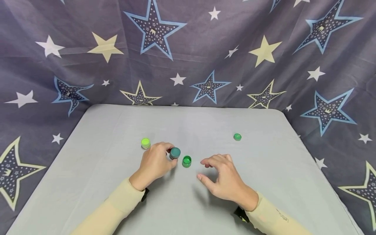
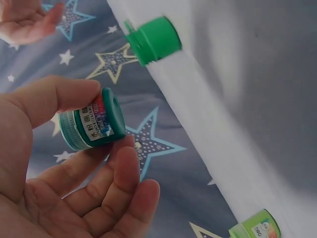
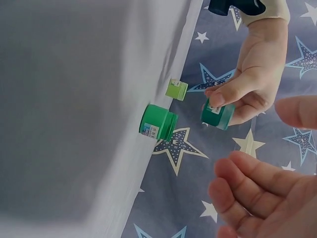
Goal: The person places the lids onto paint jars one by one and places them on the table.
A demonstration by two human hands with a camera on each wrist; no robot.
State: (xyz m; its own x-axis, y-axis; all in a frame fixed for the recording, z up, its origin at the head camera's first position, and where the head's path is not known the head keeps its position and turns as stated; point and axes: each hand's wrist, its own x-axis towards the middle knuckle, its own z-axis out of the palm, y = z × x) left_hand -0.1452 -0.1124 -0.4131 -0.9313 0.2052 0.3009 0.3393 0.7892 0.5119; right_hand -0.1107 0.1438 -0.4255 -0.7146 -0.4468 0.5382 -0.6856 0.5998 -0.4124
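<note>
Between thumb and fingers my left hand [image 1: 157, 160] pinches a small dark-teal paint jar [image 1: 175, 153], lifted off the table with its lid on. A printed label [image 2: 94, 121] shows on the jar's side in the left wrist view. Just right of it stands a green paint jar [image 1: 186, 161] with its top uncovered. My right hand [image 1: 224, 178] hovers to the right of the green jar, thumb and fingers apart, holding nothing. A lime-green paint jar [image 1: 145, 143] stands beyond my left hand, its lid on.
A loose green lid [image 1: 237, 137] lies farther back on the right. The table [image 1: 117, 130] has a pale grey cover, and a dark star-patterned cloth [image 1: 191, 49] hangs behind it and at both sides.
</note>
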